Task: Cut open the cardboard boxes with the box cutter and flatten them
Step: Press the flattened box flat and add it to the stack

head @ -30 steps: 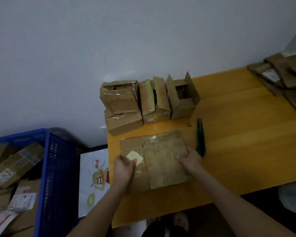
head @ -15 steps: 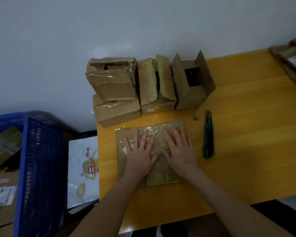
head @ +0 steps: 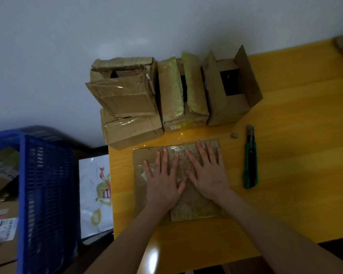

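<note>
Yellow table (head: 289,119): four cardboard boxes (head: 172,95) at 12 o'clock, one box cutter (head: 250,161) at 3. Left hand (head: 162,182) and right hand (head: 208,173), fingers spread, press one flat box (head: 194,208).

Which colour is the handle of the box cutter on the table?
Green with black, on the box cutter; the head view shows it.

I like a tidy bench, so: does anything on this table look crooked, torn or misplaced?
The upper box of the corner stack sits tilted on the lower box, its top flap torn and crumpled. A small brown scrap lies loose near the box cutter.
</note>
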`<state>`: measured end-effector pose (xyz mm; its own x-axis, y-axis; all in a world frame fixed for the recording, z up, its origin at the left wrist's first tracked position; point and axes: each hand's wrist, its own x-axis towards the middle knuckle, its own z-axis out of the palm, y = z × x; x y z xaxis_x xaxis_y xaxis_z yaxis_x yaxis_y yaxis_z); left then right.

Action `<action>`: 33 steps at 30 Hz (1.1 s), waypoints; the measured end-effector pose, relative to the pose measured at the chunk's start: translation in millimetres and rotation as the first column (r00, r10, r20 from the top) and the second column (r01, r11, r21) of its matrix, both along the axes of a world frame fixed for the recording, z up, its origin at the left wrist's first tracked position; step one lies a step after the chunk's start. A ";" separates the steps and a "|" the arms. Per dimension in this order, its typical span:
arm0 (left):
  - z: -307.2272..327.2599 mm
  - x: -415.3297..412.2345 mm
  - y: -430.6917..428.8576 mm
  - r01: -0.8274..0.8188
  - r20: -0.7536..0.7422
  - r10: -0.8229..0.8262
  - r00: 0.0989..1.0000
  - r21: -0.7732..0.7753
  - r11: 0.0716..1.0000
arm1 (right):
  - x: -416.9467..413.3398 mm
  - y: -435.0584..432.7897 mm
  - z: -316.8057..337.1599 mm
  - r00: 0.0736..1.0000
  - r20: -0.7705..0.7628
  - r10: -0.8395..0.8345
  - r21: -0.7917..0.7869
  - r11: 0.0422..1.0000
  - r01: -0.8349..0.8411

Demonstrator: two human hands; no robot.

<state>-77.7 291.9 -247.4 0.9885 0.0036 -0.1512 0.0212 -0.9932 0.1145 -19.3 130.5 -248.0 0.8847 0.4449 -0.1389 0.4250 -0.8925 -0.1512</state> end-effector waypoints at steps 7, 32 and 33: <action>3.9 -4.1 2.5 0.009 -0.009 -0.008 1.000 0.001 1.000 | 1.2 1.6 1.2 1.000 0.007 -0.004 -0.001 1.000 0.004; 2.3 -31.7 -0.4 -0.015 -0.051 0.015 0.999 0.011 1.000 | -36.7 -10.4 9.9 0.997 -0.075 0.020 -0.044 0.999 -0.023; 2.3 -31.4 0.3 -0.012 -0.047 0.012 0.999 0.010 1.000 | -36.9 -10.3 10.1 0.997 -0.076 0.020 -0.044 0.999 -0.023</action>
